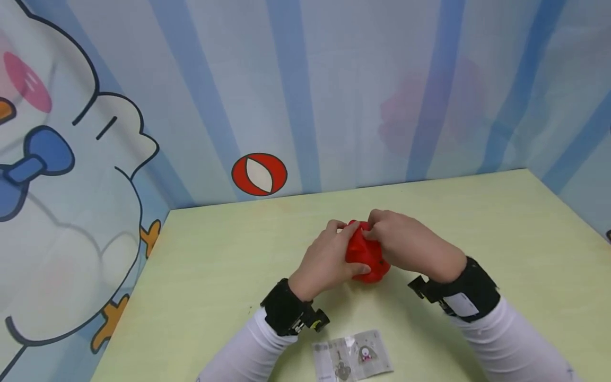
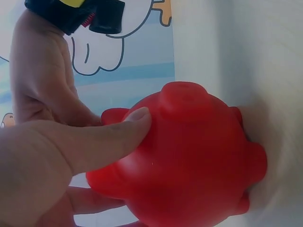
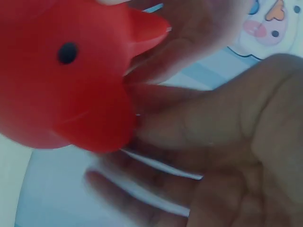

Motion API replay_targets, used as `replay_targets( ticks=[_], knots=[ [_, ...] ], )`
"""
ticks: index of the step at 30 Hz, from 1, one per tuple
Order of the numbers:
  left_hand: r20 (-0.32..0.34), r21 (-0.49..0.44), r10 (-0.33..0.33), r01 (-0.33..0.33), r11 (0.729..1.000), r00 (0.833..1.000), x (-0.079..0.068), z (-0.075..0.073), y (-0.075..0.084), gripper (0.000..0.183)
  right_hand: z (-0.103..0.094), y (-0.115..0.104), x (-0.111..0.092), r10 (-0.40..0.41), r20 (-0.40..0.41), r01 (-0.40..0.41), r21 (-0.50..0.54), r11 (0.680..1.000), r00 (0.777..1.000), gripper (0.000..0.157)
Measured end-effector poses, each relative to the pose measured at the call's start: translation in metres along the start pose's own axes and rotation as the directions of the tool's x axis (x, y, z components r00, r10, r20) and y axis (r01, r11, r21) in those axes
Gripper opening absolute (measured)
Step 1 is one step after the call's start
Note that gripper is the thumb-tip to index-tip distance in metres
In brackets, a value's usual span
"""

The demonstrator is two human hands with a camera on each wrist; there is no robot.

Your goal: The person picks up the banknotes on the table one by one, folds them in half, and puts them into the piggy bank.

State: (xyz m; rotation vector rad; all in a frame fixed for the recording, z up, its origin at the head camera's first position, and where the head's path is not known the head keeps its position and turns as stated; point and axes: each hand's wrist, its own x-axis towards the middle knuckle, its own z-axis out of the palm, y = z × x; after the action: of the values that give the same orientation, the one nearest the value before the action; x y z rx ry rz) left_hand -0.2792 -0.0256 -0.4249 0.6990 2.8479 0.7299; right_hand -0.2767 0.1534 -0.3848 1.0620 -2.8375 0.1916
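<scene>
A red piggy bank [image 1: 369, 258] with a round snout [image 2: 185, 100] and small black eyes [image 3: 67, 53] is between both hands over the table. My left hand [image 1: 325, 261] grips it from the left, the thumb across the face beside the snout and the other fingers behind the ears. On the other side, my right hand [image 1: 411, 240] has its fingers curled at the top. In the right wrist view the right thumb and index finger [image 3: 189, 116] close together behind an ear [image 3: 102, 118]; the ear hides their tips. The other right fingers are blurred.
In front of the hands, a clear plastic packet [image 1: 353, 356] with small charm-like pictures or pieces lies on the pale yellow table [image 1: 219, 276]. A striped blue backdrop [image 1: 334, 95] with cartoon figures rises behind the table's far edge.
</scene>
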Motion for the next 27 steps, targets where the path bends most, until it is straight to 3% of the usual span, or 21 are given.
replay_targets(
  ticks=[3, 6, 11, 15, 19, 21, 24, 27],
  knots=[
    [-0.005, 0.009, -0.003, 0.003, 1.000, 1.000, -0.003, -0.003, -0.001, 0.081, -0.008, -0.007, -0.001, 0.049, -0.022, -0.049, 0.012, 0.999, 0.999, 0.021],
    [-0.021, 0.025, -0.002, 0.002, 1.000, 1.000, -0.011, -0.017, 0.002, 0.089, -0.024, -0.013, -0.006, 0.082, -0.134, -0.076, 0.046, 0.996, 0.988, 0.026],
    [-0.105, 0.090, 0.038, -0.028, 0.996, 0.994, -0.036, -0.055, 0.014, 0.081, -0.055, -0.026, -0.025, 0.073, -0.380, -0.023, 0.135, 0.991, 0.922, 0.033],
    [-0.112, 0.210, 0.080, -0.055, 0.976, 0.990, -0.061, -0.070, 0.019, 0.070, -0.063, -0.036, -0.038, 0.006, -0.484, 0.085, 0.167, 0.982, 0.875, 0.027],
    [-0.021, 0.292, 0.077, -0.068, 0.954, 0.997, -0.083, -0.061, 0.015, 0.068, -0.048, -0.044, -0.048, -0.078, -0.520, 0.186, 0.158, 0.970, 0.851, 0.041],
    [0.027, 0.309, 0.059, -0.064, 0.949, 0.998, -0.092, -0.048, 0.009, 0.071, -0.036, -0.047, -0.052, -0.100, -0.514, 0.206, 0.153, 0.967, 0.852, 0.048],
    [0.089, 0.317, 0.012, -0.040, 0.948, 0.996, -0.103, -0.028, 0.000, 0.078, -0.016, -0.048, -0.058, -0.102, -0.478, 0.199, 0.157, 0.967, 0.873, 0.043],
    [0.144, 0.309, -0.041, -0.006, 0.951, 0.989, -0.112, -0.010, -0.008, 0.083, 0.003, -0.050, -0.065, -0.078, -0.412, 0.166, 0.182, 0.969, 0.908, 0.032]
  ],
)
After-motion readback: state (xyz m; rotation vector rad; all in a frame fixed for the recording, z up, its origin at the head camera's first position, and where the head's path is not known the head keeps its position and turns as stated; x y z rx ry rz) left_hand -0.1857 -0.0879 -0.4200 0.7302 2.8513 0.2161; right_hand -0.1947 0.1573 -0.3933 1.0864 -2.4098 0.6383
